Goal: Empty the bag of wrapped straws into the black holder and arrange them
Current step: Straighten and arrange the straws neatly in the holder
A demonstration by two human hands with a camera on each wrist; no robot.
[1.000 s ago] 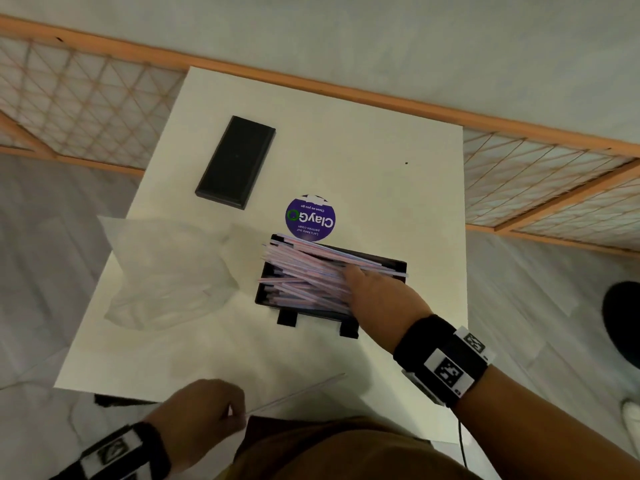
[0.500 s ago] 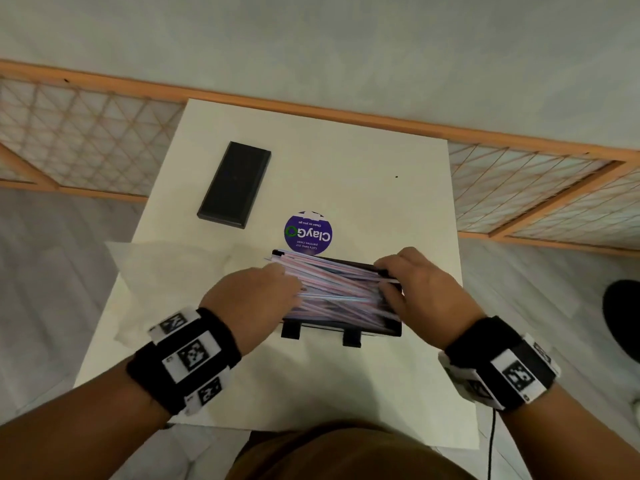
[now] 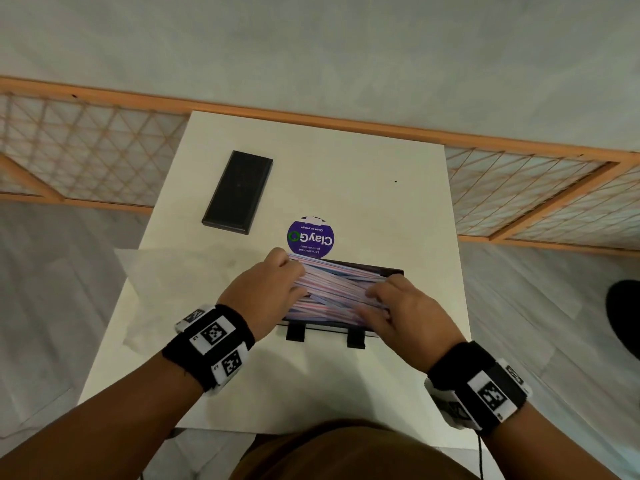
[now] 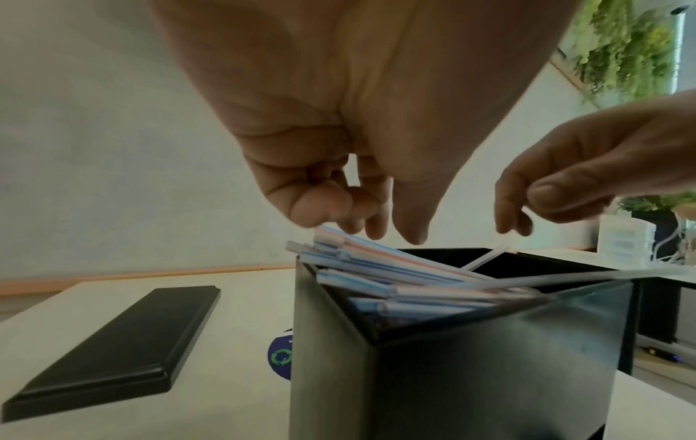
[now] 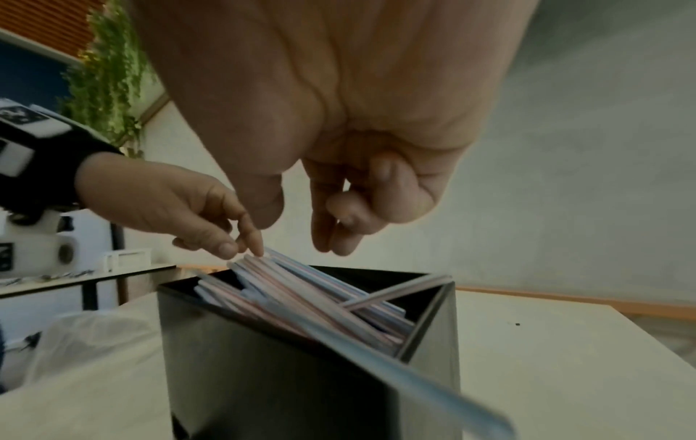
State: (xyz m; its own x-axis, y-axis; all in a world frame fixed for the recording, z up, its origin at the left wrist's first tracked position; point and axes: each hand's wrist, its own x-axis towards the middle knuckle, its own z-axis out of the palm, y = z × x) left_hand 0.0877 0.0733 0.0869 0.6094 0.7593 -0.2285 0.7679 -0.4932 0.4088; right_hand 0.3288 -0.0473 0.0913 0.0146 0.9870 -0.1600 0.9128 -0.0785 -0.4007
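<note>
On our white table, both hands now work the straws inside the holder: left hand has come up, right hand beside it, fingers loosely bent, fingertips touching, gripping nothing.

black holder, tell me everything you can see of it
The black holder is an open-topped rectangular box of glossy, dark, smooth-looking material, standing upright on the white table on two small black feet at its near side. It is packed with wrapped straws lying lengthwise and crisscrossed, some poking above the rim. The left hand and right hand work at its two ends, fingers on the straws. A purple round sticker lies just behind it.
</note>
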